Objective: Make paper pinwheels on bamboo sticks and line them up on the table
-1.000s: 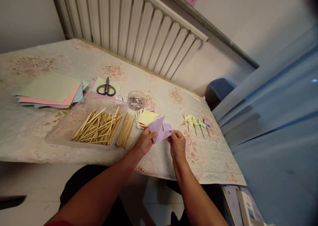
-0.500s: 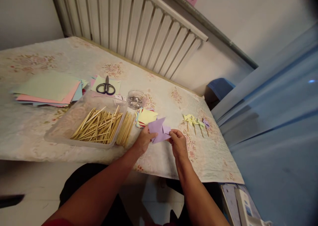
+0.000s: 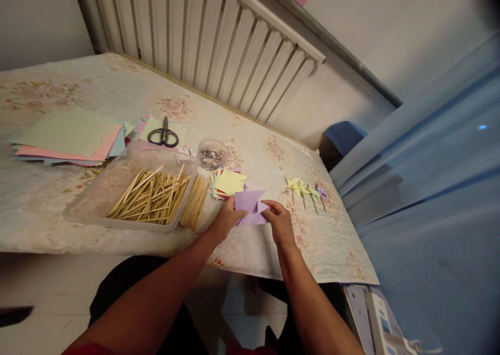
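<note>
A purple paper square (image 3: 247, 205), cut at its corners, is held between my two hands above the table's front part. My left hand (image 3: 227, 217) pinches its left edge, thumb on top. At its right side my right hand (image 3: 279, 220) grips a cut point that is folded inward. Just behind the paper lies a small stack of coloured paper squares (image 3: 230, 182), the top one yellow. Farther right, several small paper pinwheels (image 3: 297, 186) on sticks lie in a row, yellow, green and purple.
Left of my hands stands a clear plastic box (image 3: 91, 209) of wooden sticks, with more sticks (image 3: 195, 203) beside it. Behind are a round container of metal pins (image 3: 211, 158), black scissors (image 3: 164, 135) and large coloured sheets (image 3: 66, 134). A radiator (image 3: 219, 42) borders the table's back.
The purple paper has turned flatter, and its right-hand point is now folded further inward by my right hand. My left hand keeps its hold. The view has shifted slightly.
</note>
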### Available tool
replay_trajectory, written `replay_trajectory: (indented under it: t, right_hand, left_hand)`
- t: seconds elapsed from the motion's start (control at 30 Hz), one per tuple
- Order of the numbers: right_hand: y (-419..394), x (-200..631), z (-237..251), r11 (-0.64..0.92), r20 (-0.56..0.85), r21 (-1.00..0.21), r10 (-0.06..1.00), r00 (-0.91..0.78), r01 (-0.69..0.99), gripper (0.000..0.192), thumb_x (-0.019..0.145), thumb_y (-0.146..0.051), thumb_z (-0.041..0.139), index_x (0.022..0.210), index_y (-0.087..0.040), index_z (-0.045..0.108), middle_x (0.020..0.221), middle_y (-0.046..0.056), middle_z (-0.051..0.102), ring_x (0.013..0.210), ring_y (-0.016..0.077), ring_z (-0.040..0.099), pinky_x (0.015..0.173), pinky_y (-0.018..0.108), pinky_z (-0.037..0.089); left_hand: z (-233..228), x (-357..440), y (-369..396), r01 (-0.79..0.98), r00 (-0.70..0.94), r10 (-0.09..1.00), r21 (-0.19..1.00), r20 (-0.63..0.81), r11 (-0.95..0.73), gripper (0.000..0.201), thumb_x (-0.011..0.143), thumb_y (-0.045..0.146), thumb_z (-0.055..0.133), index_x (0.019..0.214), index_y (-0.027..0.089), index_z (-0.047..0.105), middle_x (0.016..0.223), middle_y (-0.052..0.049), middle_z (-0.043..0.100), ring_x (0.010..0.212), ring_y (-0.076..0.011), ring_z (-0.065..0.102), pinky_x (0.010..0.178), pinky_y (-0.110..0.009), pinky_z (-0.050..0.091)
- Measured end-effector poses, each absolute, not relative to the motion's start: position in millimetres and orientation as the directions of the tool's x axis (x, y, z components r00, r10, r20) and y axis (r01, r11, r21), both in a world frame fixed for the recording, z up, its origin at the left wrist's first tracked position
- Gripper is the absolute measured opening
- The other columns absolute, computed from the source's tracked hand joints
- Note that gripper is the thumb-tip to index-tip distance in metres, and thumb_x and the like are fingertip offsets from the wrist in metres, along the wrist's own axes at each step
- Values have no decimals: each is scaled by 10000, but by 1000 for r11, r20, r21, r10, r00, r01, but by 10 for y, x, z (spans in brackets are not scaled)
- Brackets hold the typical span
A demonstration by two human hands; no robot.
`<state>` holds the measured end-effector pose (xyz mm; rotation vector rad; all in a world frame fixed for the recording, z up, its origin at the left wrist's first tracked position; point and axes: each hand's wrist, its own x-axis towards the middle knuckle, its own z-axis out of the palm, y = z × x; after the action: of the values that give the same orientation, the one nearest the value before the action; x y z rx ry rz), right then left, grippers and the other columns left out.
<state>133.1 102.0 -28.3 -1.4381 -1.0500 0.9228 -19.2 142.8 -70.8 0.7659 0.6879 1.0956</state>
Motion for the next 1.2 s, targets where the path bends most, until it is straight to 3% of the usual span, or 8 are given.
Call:
replay_trajectory:
  t: [0.3,0.57,0.77,1.0,1.2]
  right_hand:
    - [997,1338,-351,17,131,-955,920,370,296,162,730,-346,670,752,-188,695,682,-15,618,655,141,513,622,257,403]
    - [1009,1330,-430,-7,68,-984,912,405,180,211,694,-357,710,649,-186,596,613,-44,523,584,112,419,565,240,332]
    - [1018,1290,-450,4,41,-996,916,398,93,251,656,-359,740,622,-193,555,607,-49,520,582,111,421,578,244,354]
    - [990,1291,-400,-42,42,-981,907,418,188,240,708,-394,695,634,-187,600,588,-48,510,563,109,394,552,242,321]
    - [968,1300,-370,-71,-14,-987,930,366,142,210,698,-381,702,723,-174,679,639,-31,570,576,113,424,557,244,333]
  left_hand:
    - [-701,-199,1414,-455,312,945,857,-102,243,540,561,140,697,1087,128,575,967,-41,677,836,-162,611,749,-267,465]
    - [-658,-213,1389,-449,332,936,853,-118,267,537,567,137,704,1088,120,576,953,-43,678,820,-172,611,737,-274,462]
    - [-625,-224,1371,-447,346,928,845,-140,294,473,578,124,686,1040,135,583,889,-22,671,771,-157,607,731,-278,467]
    - [-636,-232,1373,-444,366,921,844,-134,300,478,586,126,671,1055,131,578,877,-22,674,747,-148,608,703,-267,469]
    - [-666,-221,1386,-425,376,918,856,-129,295,525,567,117,668,1084,118,575,915,-39,673,753,-152,602,677,-260,458]
